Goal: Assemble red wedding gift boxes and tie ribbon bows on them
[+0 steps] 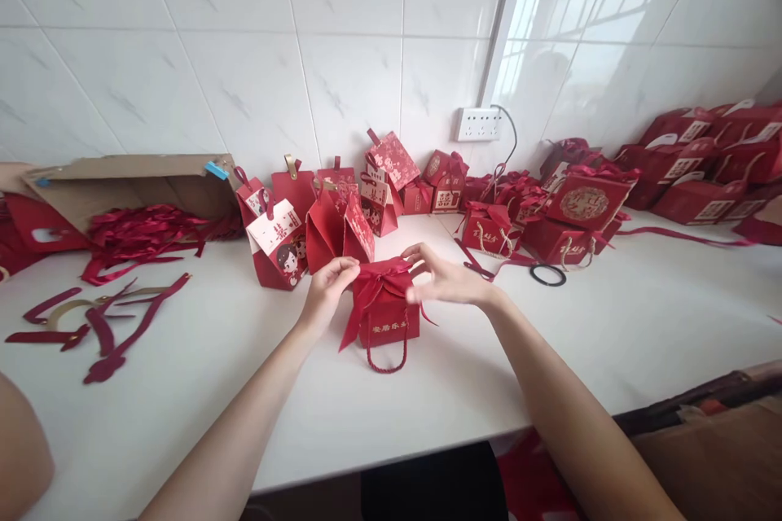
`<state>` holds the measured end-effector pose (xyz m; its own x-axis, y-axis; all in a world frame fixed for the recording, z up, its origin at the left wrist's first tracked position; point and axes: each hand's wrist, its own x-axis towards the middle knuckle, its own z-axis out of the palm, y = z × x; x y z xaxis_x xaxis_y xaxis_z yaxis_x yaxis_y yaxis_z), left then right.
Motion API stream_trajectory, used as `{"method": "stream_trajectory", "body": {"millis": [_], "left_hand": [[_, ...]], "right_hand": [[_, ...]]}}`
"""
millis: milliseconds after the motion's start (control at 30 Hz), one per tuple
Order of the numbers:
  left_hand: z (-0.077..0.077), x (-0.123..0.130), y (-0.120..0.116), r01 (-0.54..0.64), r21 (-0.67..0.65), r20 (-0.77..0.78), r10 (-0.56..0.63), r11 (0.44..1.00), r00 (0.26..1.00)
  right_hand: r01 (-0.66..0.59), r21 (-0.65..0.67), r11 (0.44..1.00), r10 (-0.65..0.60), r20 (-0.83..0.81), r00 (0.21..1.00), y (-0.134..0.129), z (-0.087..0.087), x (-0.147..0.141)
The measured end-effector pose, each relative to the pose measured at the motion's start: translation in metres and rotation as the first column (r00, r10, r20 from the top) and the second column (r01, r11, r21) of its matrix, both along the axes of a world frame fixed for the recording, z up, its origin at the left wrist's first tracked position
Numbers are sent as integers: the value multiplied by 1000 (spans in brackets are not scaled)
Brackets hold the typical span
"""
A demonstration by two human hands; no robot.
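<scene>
A small red gift box (391, 321) with gold lettering stands upright on the white table (330, 423). Its twisted rope handle (387, 370) hangs down the front onto the table. Across the top lies a red ribbon bow (382, 281), one tail trailing at the left side. My left hand (330, 285) is at the box's upper left, fingertips pinched together on the ribbon. At the upper right is my right hand (437, 277), its fingers apart and curved beside the bow, slightly blurred; no ribbon shows between them.
Red and white gift boxes (281, 248) stand behind, with more boxes (583, 199) at the right. A cardboard carton (134, 171) with red ribbons is back left. Loose straps (107, 334) lie left; a black ring (548, 275) lies right. Another person's skin (18, 448) shows at the left edge.
</scene>
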<state>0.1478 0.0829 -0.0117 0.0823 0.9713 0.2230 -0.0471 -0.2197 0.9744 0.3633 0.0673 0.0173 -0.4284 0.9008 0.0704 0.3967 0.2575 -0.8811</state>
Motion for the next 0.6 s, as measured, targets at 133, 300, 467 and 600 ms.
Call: {"method": "stream_trajectory", "body": {"millis": [133, 300, 467, 600], "left_hand": [[-2, 0, 2, 47, -27, 99, -44, 999, 994], [-17, 0, 9, -147, -43, 100, 151, 988, 984], [-36, 8, 9, -123, 20, -134, 124, 992, 983], [-42, 13, 3, -29, 151, -308, 75, 988, 948]], "right_hand": [[-94, 55, 994, 93, 34, 995, 2, -5, 2], [56, -103, 993, -79, -233, 969, 15, -12, 6], [154, -316, 936, -323, -598, 734, 31, -29, 9], [309, -373, 875, -481, -592, 646, 44, -36, 13]]}}
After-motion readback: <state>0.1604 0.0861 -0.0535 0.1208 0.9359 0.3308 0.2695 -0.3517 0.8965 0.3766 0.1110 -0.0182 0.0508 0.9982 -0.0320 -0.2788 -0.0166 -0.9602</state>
